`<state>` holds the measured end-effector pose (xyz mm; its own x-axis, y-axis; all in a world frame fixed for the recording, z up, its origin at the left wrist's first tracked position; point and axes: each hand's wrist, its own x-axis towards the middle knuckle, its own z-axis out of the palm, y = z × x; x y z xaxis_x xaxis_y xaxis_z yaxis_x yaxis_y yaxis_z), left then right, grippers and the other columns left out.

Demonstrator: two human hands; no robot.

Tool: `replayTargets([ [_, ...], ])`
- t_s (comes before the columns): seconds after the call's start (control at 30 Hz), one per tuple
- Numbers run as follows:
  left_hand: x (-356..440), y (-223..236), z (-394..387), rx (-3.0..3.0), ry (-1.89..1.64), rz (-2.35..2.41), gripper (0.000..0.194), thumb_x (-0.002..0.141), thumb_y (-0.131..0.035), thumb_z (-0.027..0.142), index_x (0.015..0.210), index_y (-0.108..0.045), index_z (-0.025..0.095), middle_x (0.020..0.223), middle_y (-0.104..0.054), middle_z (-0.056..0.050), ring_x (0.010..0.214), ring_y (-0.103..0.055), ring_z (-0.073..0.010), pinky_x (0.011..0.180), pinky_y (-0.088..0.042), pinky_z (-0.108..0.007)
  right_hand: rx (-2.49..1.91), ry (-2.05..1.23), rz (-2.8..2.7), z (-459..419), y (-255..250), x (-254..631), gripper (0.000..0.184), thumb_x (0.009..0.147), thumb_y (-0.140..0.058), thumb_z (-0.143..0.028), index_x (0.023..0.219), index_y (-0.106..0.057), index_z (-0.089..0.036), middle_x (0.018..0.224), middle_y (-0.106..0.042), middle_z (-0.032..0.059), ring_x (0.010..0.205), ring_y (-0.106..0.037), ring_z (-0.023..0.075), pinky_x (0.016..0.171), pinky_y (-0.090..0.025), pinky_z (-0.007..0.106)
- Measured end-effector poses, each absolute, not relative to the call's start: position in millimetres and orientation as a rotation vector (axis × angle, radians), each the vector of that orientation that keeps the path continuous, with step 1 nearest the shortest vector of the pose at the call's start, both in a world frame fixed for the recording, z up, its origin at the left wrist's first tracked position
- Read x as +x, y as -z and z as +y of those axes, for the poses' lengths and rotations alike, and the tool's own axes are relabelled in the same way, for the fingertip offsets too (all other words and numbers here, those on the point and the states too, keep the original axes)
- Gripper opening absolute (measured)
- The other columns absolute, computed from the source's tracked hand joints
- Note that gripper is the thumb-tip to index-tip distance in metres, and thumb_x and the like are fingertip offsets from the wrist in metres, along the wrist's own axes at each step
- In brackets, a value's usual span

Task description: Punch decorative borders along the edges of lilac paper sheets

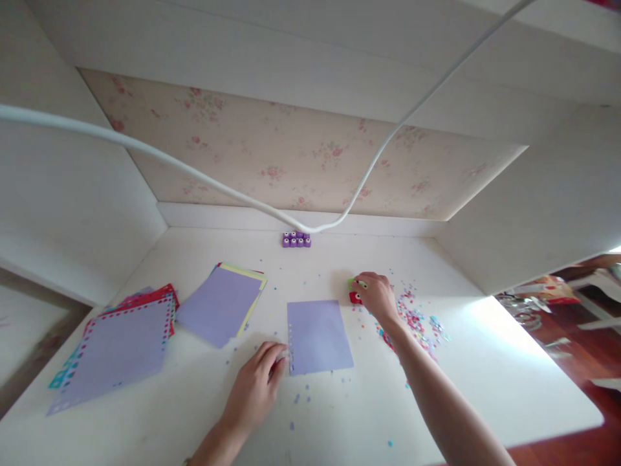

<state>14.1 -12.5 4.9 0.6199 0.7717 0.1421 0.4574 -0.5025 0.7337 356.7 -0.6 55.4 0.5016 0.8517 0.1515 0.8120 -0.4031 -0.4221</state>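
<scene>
A lilac sheet of paper (321, 336) lies in front of me, with a row of small punched holes along its left edge. At that edge is my left hand (257, 382), its fingers curled and thumb close to the index finger; whatever may be between them is too small to make out. Farther back on the right, my right hand (376, 292) has its fingers closed over small craft punches. A red craft punch (356, 298) and part of a green craft punch (351, 283) show beside the fingertips, the rest being covered by the hand.
Purple craft punches (296, 241) stand by the back wall. Plain coloured sheets (220, 304) and a pile of hole-edged sheets (126, 343) lie left. Paper confetti (414, 317) is heaped right, with bits scattered elsewhere. A white cable (228, 189) hangs across the view.
</scene>
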Motion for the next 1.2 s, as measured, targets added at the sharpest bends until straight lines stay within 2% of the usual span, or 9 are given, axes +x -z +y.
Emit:
replayTargets([
  [0.07,13.3,-4.8,-12.0,2.188,-0.631,0.953,0.020,0.100,-0.043,0.026,0.115,-0.056,0.023,0.109,-0.065,-0.007,0.099,-0.065,-0.0194,0.087,-0.054,-0.034,-2.340,-0.104,-1.370,-0.9,-50.8,356.5,0.022,0.082,-0.060,-0.041,0.086,-0.077,-0.029,0.115,-0.070,0.0036,0.113,-0.055,0.0344,0.095,-0.042,0.049],
  [0.13,13.6,-5.9,-11.5,2.202,-0.643,0.946,0.020,0.100,-0.044,0.026,0.114,-0.057,0.023,0.107,-0.066,-0.007,0.098,-0.065,-0.0199,0.086,-0.054,-0.034,-2.357,-0.084,-1.356,-3.3,-49.7,360.8,0.026,0.083,-0.059,-0.046,0.093,-0.077,-0.029,0.118,-0.069,0.0034,0.115,-0.054,0.0343,0.098,-0.041,0.049],
  [0.3,19.8,-14.4,-10.8,2.221,-0.645,0.933,0.019,0.099,-0.043,0.023,0.108,-0.060,0.023,0.102,-0.068,-0.007,0.094,-0.067,-0.0197,0.083,-0.056,-0.033,-2.380,-0.083,-1.268,-14.4,-53.3,394.4,0.047,0.096,-0.034,-0.047,0.118,-0.069,-0.024,0.126,-0.066,0.0063,0.118,-0.058,0.0261,0.102,-0.042,0.038],
  [0.4,25.6,-17.8,-10.7,2.270,-0.627,0.928,0.019,0.099,-0.043,0.021,0.105,-0.062,0.023,0.100,-0.069,-0.007,0.092,-0.068,-0.0201,0.082,-0.056,-0.033,-2.421,-0.187,-1.252,-24.8,-49.6,414.9,0.047,0.096,-0.034,-0.046,0.117,-0.070,-0.024,0.117,-0.071,0.0082,0.109,-0.065,0.0274,0.091,-0.049,0.036],
  [0.53,30.2,-16.4,-10.1,2.333,-0.614,0.952,0.019,0.098,-0.044,0.021,0.103,-0.062,0.023,0.099,-0.069,-0.006,0.089,-0.068,-0.0204,0.078,-0.056,-0.034,-2.444,-0.288,-1.268,-37.0,-40.4,424.1,0.044,0.095,-0.036,-0.046,0.110,-0.072,-0.026,0.105,-0.075,0.0070,0.099,-0.069,0.0280,0.083,-0.052,0.036],
  [0.7,29.0,-13.4,-9.1,2.331,-0.626,0.960,0.019,0.098,-0.044,0.021,0.103,-0.062,0.023,0.099,-0.068,-0.005,0.090,-0.068,-0.0198,0.079,-0.055,-0.033,-2.425,-0.281,-1.284,-39.1,-37.7,419.7,0.050,0.096,-0.031,-0.047,0.119,-0.068,-0.023,0.118,-0.070,0.0097,0.112,-0.063,0.0291,0.094,-0.048,0.040],
  [0.83,27.2,-12.7,-9.4,2.321,-0.614,0.947,0.019,0.098,-0.043,0.020,0.103,-0.061,0.023,0.098,-0.068,-0.005,0.090,-0.067,-0.0198,0.080,-0.054,-0.033,-2.339,-0.290,-1.408,-32.7,-39.7,417.7,0.051,0.098,-0.028,-0.045,0.125,-0.063,-0.020,0.131,-0.063,0.0084,0.124,-0.056,0.0247,0.106,-0.040,0.037],
  [1.03,26.2,-12.9,-9.8,2.302,-0.630,0.946,0.018,0.098,-0.043,0.019,0.103,-0.061,0.023,0.098,-0.068,-0.005,0.090,-0.067,-0.0198,0.080,-0.054,-0.033,-2.297,-0.329,-1.535,-27.2,-40.5,418.5,0.048,0.099,-0.026,-0.043,0.117,-0.066,-0.023,0.119,-0.069,0.0081,0.114,-0.062,0.0265,0.100,-0.044,0.040],
  [1.2,25.5,-12.3,-9.9,2.301,-0.639,0.942,0.018,0.098,-0.044,0.019,0.103,-0.061,0.023,0.098,-0.068,-0.005,0.090,-0.067,-0.0197,0.080,-0.053,-0.033,-2.265,-0.311,-1.596,-20.7,-42.7,410.0,0.050,0.100,-0.023,-0.045,0.121,-0.063,-0.023,0.128,-0.064,0.0074,0.121,-0.057,0.0236,0.105,-0.039,0.039],
])
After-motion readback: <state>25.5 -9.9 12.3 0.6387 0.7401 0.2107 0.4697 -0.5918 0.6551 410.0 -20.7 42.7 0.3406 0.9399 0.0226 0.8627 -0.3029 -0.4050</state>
